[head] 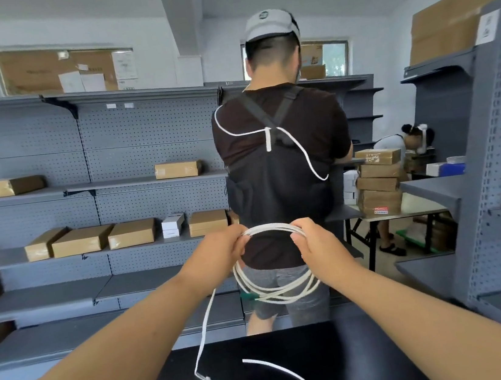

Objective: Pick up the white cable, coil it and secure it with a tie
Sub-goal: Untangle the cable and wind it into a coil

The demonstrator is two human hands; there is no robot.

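As loops hang, left hand [219, 253] and right hand [318, 243] seemingly pinch white cable [277, 293].

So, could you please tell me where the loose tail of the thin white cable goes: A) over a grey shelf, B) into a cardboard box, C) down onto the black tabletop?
C: below the left hand, the thin white cable trails down onto the black tabletop, where it lies loose.
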